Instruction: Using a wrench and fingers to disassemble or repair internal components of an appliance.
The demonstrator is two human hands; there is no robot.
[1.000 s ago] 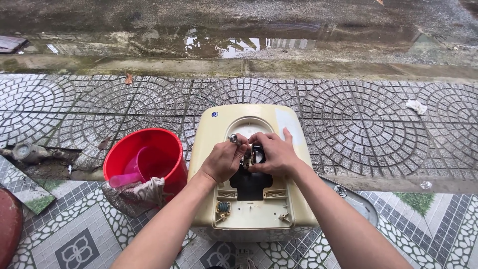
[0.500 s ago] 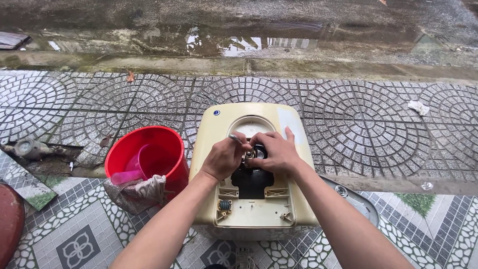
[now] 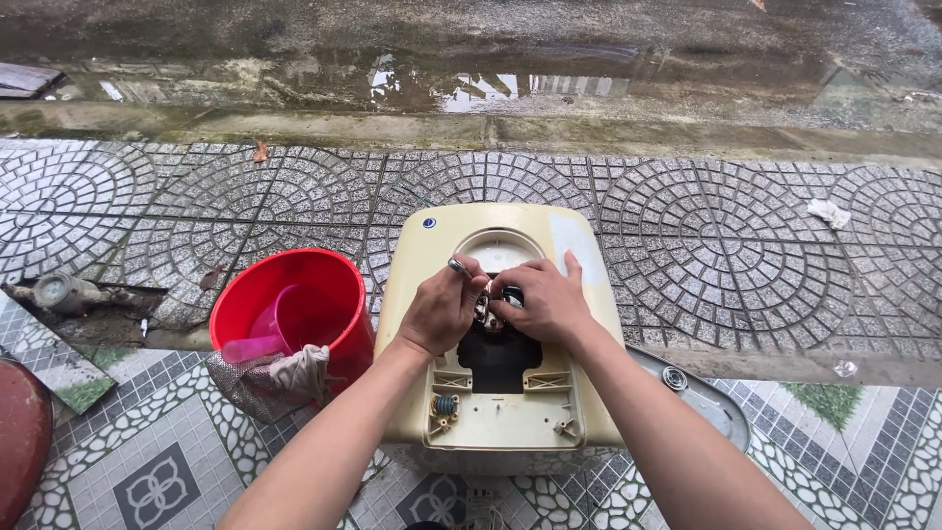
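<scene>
A cream-coloured plastic appliance housing (image 3: 579,245) stands on the patterned pavement, its open side up. It has a round opening at the top and a dark cavity (image 3: 496,358) in the middle. My left hand (image 3: 442,309) and my right hand (image 3: 540,299) meet over the cavity, fingers closed around a small metal and black part (image 3: 488,306) inside it. A ring shows on a finger of my left hand. What exactly each hand pinches is hidden by the fingers.
A red bucket (image 3: 324,280) with a pink scoop and a dirty rag (image 3: 270,378) on its rim stands left of the housing. A grey cover plate (image 3: 702,397) lies to the right. A wet road with puddles runs beyond the kerb.
The view has shifted slightly. My hands stay on the part in the cavity; the left fingers have shifted a little around it.
</scene>
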